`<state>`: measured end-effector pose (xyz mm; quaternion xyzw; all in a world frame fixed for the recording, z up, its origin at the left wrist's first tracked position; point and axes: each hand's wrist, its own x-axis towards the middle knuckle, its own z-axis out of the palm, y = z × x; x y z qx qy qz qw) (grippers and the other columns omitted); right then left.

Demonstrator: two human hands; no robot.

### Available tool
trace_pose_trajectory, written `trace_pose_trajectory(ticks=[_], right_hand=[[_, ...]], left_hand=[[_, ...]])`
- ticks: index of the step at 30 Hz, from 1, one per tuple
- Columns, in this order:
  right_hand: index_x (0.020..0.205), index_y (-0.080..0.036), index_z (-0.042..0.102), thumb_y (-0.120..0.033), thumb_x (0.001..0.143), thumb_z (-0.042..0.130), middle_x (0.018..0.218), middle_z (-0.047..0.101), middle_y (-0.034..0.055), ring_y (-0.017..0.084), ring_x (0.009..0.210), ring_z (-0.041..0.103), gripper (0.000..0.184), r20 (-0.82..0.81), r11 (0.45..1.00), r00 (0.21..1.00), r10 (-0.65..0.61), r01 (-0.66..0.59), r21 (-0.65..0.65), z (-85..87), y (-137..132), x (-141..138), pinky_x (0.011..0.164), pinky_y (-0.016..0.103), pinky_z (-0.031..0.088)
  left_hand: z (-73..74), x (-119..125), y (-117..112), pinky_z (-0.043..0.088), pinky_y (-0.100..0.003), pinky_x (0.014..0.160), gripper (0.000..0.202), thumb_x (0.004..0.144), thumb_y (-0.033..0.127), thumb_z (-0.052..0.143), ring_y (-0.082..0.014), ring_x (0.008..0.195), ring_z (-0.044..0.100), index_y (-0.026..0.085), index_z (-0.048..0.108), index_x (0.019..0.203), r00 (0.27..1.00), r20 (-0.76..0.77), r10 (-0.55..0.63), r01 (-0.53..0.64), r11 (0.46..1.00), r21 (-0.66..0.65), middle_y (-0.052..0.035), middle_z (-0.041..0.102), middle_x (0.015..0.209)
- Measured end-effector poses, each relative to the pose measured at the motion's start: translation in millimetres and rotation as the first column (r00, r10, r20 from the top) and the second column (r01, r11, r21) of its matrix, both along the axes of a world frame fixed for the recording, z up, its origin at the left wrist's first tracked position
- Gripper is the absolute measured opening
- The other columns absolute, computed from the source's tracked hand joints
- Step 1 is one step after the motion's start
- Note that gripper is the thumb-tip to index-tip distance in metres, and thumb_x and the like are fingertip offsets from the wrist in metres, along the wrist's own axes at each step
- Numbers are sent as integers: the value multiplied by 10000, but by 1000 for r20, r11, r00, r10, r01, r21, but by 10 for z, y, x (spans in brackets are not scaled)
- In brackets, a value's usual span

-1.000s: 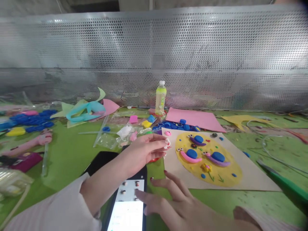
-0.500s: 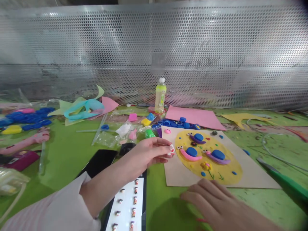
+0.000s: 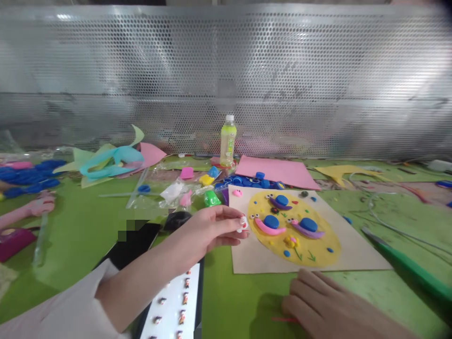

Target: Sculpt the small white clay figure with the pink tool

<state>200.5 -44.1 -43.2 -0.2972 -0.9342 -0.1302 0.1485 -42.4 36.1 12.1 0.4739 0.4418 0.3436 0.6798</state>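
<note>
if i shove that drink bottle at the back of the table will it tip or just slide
The drink bottle stands upright, tall and narrow, so a push near its white cap would probably tip it. It looks largely full of pale liquid, so a low push might slide it instead. Once down it would likely roll, though the pink sheet and scattered blue caps nearby could stop it.

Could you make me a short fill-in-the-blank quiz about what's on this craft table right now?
1. The left hand pinches a small white piece at the edge of the ____ card.
2. The three clay snails lie on a ____ oval.
3. The bottle at the back has a ____ cap.
4. The right hand rests flat on the ____ table.

Missing words: brown; yellow; white; green
</note>
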Motion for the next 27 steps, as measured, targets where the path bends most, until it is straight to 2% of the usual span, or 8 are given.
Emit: trace_pose_trajectory(ticks=[3,6,10,12,14,17,20,27], right_hand=[[847,-214,639,-167,927,561,770,655,8,189,726,596,121,-4,999,1000,-2,2,-39,238,61,-75,664,301,499],[856,-179,629,-81,917,483,806,629,41,173,729,572,187,-136,989,990,-26,5,-150,395,129,-119,636,276,488],[1006,-154,561,-85,979,381,868,619,65,152,740,569,194,-444,992,896,-32,-25,-121,363,225,-135,677,269,510],[1064,-171,519,-93,982,389,902,617,57,143,761,577,173,-576,984,813,-85,-23,-178,303,258,-151,702,266,513],[1017,-198,510,-140,974,406,813,568,4,122,681,537,126,-670,924,698,-251,-34,-382,274,270,-185,629,235,480],[931,-207,537,-290,931,500,654,373,-74,98,554,374,91,-669,699,504,-546,-167,-696,307,263,-256,503,214,352],[922,-187,595,-380,885,585,617,314,-90,90,550,310,197,-615,537,433,-660,-301,-788,358,253,-312,493,222,274],[844,-184,658,-368,863,629,568,286,-93,80,531,259,188,-585,492,406,-702,-317,-811,362,243,-362,472,240,195]], left_hand=[[5,8,9,551,-289,834,225,779,305,804,-154,826,724,181,694,932,1000,-18,15,-15,1000,10,-43,766,877],[-20,18,32,553,-258,782,195,779,303,805,-134,777,714,199,706,912,999,-21,49,-48,998,30,-6,744,862],[-87,61,51,522,-218,664,218,721,321,849,-124,759,671,210,730,867,996,-35,84,-82,996,46,-3,721,861],[-116,96,35,525,-240,672,243,688,336,868,-139,772,653,210,737,850,995,-42,85,-83,996,40,-17,718,877],[-125,137,-2,521,-256,674,264,662,350,880,-145,768,640,218,741,844,996,-50,79,-78,997,27,-19,711,887],[-88,199,-82,506,-255,703,320,632,364,896,-147,810,632,242,745,886,997,-42,69,-70,997,-26,-11,702,940],[-28,249,-158,493,-261,731,377,596,371,915,-150,829,617,255,737,908,997,-15,76,-77,992,-98,2,683,910],[-21,274,-221,458,-246,719,386,572,358,928,-140,830,583,239,724,877,998,0,64,-63,991,-118,13,648,885]])
